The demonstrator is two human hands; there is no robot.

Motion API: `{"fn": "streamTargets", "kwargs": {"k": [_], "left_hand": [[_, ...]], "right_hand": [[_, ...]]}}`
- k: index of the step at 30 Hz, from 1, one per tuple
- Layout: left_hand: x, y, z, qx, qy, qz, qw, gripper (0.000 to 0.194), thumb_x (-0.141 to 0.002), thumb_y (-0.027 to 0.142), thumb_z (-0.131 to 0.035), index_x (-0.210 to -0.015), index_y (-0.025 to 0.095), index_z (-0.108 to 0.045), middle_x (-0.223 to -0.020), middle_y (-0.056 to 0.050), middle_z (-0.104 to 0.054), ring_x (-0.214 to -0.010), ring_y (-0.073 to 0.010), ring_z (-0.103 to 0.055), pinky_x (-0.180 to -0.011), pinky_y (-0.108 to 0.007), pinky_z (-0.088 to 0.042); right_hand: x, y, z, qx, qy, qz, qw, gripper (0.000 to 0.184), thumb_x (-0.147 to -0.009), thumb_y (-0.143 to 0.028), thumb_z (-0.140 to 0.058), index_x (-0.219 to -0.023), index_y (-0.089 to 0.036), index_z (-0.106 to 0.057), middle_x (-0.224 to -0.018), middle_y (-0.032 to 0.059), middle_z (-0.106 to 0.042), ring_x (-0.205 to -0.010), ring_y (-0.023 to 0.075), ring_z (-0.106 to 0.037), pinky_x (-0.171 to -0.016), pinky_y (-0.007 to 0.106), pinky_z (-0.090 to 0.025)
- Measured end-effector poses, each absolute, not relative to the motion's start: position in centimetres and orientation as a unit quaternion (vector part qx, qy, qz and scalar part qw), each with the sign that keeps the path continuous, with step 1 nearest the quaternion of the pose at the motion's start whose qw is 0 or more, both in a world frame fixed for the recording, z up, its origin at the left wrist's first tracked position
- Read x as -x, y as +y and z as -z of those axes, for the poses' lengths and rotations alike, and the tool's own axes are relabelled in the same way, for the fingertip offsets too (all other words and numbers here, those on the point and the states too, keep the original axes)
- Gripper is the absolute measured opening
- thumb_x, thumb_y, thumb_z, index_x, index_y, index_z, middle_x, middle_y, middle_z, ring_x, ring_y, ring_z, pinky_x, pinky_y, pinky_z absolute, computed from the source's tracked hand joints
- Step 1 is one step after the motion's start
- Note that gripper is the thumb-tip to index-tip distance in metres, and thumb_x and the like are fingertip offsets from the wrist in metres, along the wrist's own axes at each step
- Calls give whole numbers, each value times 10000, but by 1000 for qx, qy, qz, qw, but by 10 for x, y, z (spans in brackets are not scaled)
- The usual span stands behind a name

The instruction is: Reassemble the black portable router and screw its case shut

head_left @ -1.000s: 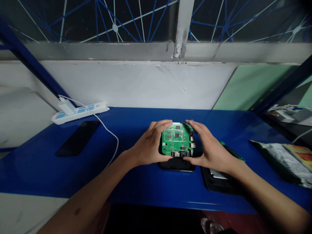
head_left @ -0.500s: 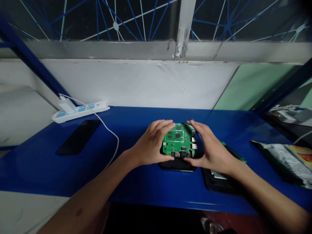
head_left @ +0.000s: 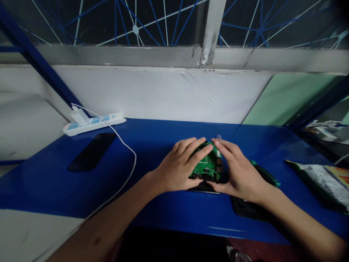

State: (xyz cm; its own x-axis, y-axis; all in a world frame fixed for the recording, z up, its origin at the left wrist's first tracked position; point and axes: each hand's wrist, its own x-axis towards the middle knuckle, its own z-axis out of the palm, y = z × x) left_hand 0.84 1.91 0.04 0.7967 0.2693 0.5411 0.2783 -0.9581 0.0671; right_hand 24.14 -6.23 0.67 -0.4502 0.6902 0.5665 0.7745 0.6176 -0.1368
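A green circuit board sits in a black case shell on the blue table. My left hand covers the board's left half, fingers laid over its top. My right hand presses on its right side, fingers curled over the far edge. Both hands clasp the board between them. Most of the board is hidden under my fingers.
A black lid with a green-handled tool lies just right of my right hand. A white power strip with a cable and a black phone lie at the left. A foil packet lies at the right.
Both hands have closed in over the board, lowering it toward the black shell. My fingers now cover much more of it.
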Motion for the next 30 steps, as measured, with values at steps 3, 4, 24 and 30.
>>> {"fn": "streamTargets", "kwargs": {"k": [3, 4, 24, 30], "left_hand": [[-9, 17, -2, 944, -137, 300, -18, 1030, -810, 382, -751, -1595, 268, -93, -1586, -178, -377, -1425, -418, -384, -1133, -602, -353], [-8, 17, -3, 941, -134, 310, -32, 1034, -797, 376, -765, -1587, 268, -107, -1578, -180, -378, -1423, -416, -385, -1136, -602, -357], [-16, 19, 19, 859, -53, 399, -318, 1438, -543, 379, -1009, -1568, 344, -1, -1546, -206, -281, -1418, -491, -410, -1116, -675, -472], [-16, 21, 19, 853, -62, 407, -320, 1443, -531, 399, -1017, -1574, 329, -22, -1537, -212, -345, -1406, -481, -442, -1164, -694, -397]], "right_hand": [[-241, -65, -9, 426, -850, 40, 306, 1103, -822, -477, -759, -1638, -266, -48, -1605, 198, -336, -1482, 438, -368, -1152, 695, -425], [-242, -66, -11, 423, -851, 24, 311, 1133, -811, -484, -773, -1638, -263, -31, -1636, 190, -297, -1508, 432, -330, -1180, 694, -389], [-239, -67, -9, 424, -858, -68, 281, 1317, -749, -536, -820, -1630, -224, 108, -1657, 236, -295, -1493, 462, -346, -1168, 654, -418], [-240, -67, -10, 433, -851, -69, 290, 1301, -753, -522, -816, -1634, -241, 98, -1668, 195, -297, -1503, 465, -325, -1185, 647, -406]]}}
